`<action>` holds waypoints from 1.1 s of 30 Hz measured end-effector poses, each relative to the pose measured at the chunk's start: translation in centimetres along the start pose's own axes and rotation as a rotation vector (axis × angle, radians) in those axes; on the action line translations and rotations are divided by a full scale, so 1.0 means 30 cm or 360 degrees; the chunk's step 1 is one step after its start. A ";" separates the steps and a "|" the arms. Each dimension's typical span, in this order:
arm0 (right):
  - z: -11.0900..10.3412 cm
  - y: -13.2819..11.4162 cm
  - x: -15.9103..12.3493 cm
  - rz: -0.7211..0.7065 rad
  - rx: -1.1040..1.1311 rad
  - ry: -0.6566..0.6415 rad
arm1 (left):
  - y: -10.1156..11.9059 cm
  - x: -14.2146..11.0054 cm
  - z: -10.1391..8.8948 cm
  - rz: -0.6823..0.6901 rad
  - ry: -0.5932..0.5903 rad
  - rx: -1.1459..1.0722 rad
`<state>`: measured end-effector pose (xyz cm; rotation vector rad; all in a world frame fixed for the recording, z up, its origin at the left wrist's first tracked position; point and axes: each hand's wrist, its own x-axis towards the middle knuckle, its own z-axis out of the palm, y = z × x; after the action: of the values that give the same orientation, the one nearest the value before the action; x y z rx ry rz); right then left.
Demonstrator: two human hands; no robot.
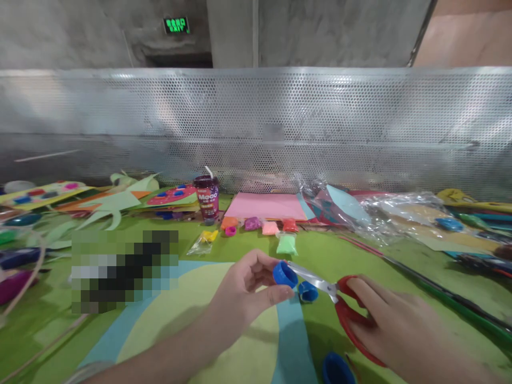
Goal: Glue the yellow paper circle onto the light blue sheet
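Between the thumb and fingers of my left hand (252, 296) is a small blue plastic cup-shaped piece (285, 274). My right hand (394, 320) grips the red handles of a pair of scissors (320, 285). The blades point left, and their tips meet the rim of the blue piece; whether they cut into it I cannot tell. Just behind the blades, a second blue cup-shaped piece (308, 292) sits on the green table. A third blue piece (338, 369) lies near the front edge of view. Under my left arm is a light blue sheet (294, 333) with a pale green round shape (192, 320).
Small bags of coloured clay, such as a green one (287, 244), lie beyond my hands. A purple drink cup (207, 200) with a straw stands behind them, beside pink paper (266, 206). Clear plastic wrapping (380, 218) and long thin rods (432, 285) lie right.
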<state>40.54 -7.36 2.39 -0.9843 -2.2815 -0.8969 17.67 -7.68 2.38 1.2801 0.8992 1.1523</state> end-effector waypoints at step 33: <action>0.008 -0.006 -0.014 0.0189 0.0254 -0.0224 | -0.006 0.012 -0.004 0.0011 -0.0114 -0.0135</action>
<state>40.61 -7.48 1.89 -1.1290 -2.3396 -0.6037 17.66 -7.28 2.23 1.2482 0.7858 1.1315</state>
